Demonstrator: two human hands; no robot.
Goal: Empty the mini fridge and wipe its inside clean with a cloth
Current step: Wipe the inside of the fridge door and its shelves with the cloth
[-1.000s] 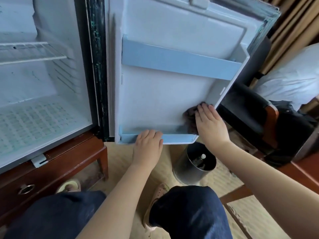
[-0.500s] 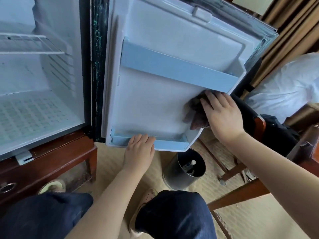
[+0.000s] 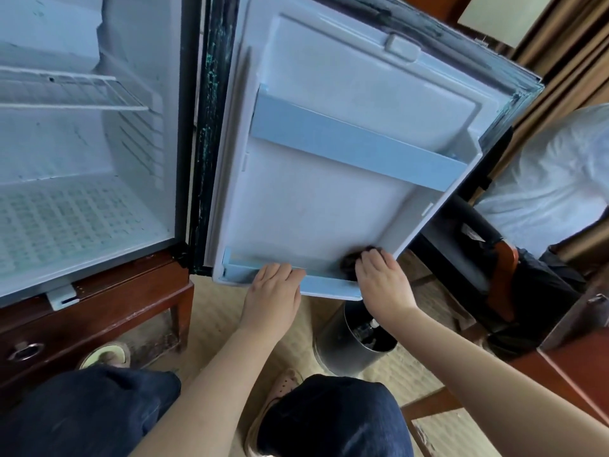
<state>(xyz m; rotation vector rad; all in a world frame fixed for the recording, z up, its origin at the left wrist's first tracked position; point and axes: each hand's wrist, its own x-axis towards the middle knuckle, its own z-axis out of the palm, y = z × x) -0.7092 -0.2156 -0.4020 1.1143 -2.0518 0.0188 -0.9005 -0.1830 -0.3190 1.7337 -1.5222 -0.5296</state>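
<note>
the mini fridge (image 3: 131,153) stands open on a wooden cabinet (image 3: 108,308). the left hand (image 3: 273,291) grips the front rail of the door's bottom shelf (image 3: 333,286), fingers curled over it. the right hand (image 3: 384,280) clutches a dark cloth (image 3: 350,261), pressing it into that shelf's right corner. a metal bin (image 3: 333,344) sits on the floor (image 3: 217,324) below.

Saw a reddish wooden desk (image 3: 108,311) at eight o'clock, carrying the open mini fridge (image 3: 82,159) directly on its top. Found pale woven floor (image 3: 211,324) at six o'clock, bearing a round metal bin (image 3: 342,354) toward five, a light slipper (image 3: 105,356) at seven beside the desk leg, and wooden chair legs (image 3: 428,407) at four.
</note>
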